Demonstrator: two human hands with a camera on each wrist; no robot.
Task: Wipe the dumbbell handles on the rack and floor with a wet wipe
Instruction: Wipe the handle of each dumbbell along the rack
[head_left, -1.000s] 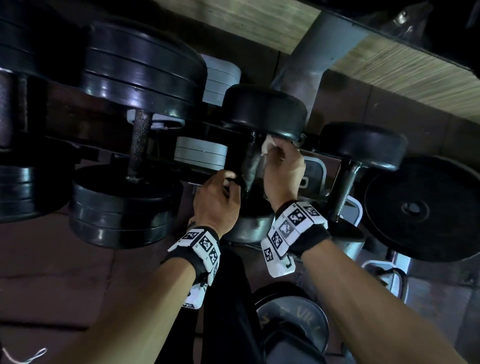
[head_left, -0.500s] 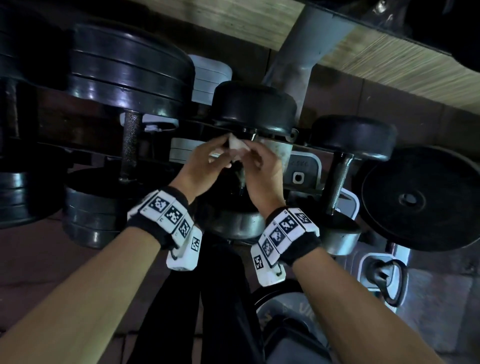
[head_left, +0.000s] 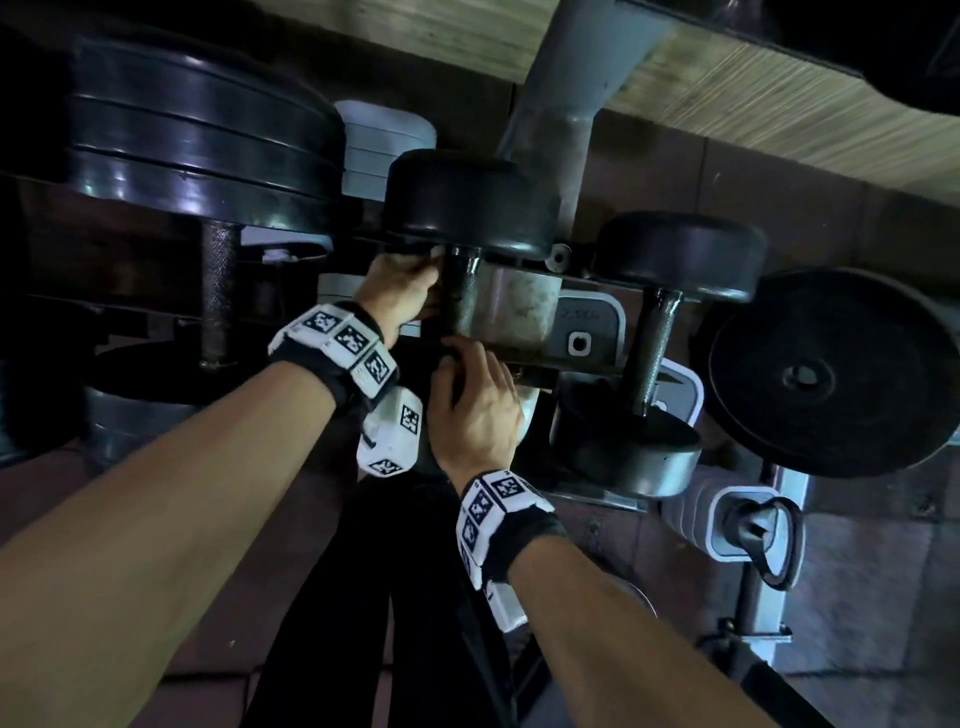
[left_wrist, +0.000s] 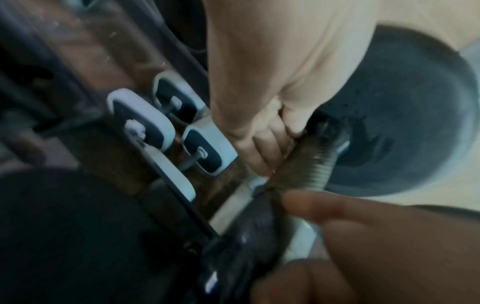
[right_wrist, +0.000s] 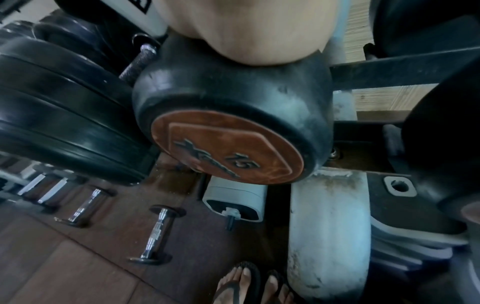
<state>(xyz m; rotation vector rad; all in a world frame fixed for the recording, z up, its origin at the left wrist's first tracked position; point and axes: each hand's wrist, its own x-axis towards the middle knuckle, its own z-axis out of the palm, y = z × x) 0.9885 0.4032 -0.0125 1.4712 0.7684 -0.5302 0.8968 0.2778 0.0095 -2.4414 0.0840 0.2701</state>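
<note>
The dumbbell handle (head_left: 460, 291) is seen on the rack (head_left: 524, 306), its long axis running from 12 to 6 o'clock between two black heads. It is gripped at its upper end by the left hand (head_left: 402, 283), fingers curled round it from 9 o'clock. The right hand (head_left: 475, 400) is curled at its lower end; a wipe cannot be made out.
</note>
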